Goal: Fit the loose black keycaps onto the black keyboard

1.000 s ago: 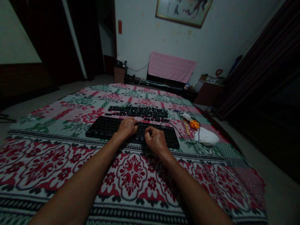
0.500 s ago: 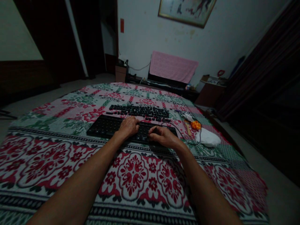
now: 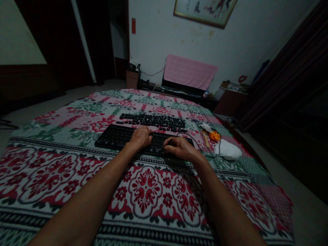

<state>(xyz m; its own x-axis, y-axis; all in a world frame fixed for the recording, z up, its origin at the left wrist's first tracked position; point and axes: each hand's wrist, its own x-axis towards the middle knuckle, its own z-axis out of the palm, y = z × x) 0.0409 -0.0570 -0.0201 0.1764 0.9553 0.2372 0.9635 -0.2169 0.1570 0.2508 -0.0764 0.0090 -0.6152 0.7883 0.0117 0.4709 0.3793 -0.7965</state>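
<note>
A black keyboard [image 3: 112, 137] lies on the patterned bedspread, and many of its key positions show no caps. Palm down on its middle rests my left hand [image 3: 141, 138], its fingers bent together against the keyboard. My right hand [image 3: 179, 147] hovers at the keyboard's right half with thumb and forefinger curled toward each other. Anything between those fingertips is too dark and small to make out. Behind the keyboard, loose black keycaps [image 3: 153, 120] lie in rows on the cloth.
Right of the keyboard lie a cable [image 3: 201, 150], a wooden-coloured flat tool [image 3: 206, 139], an orange bundle [image 3: 214, 136] and a white bag [image 3: 229, 150]. The patterned bedspread [image 3: 146, 191] spreads beneath everything. Beyond it, a pink towel [image 3: 189, 71] covers something against the wall.
My right hand has shifted slightly to the right along the keyboard. My left hand stays in place on it. The view has tilted very slightly.
</note>
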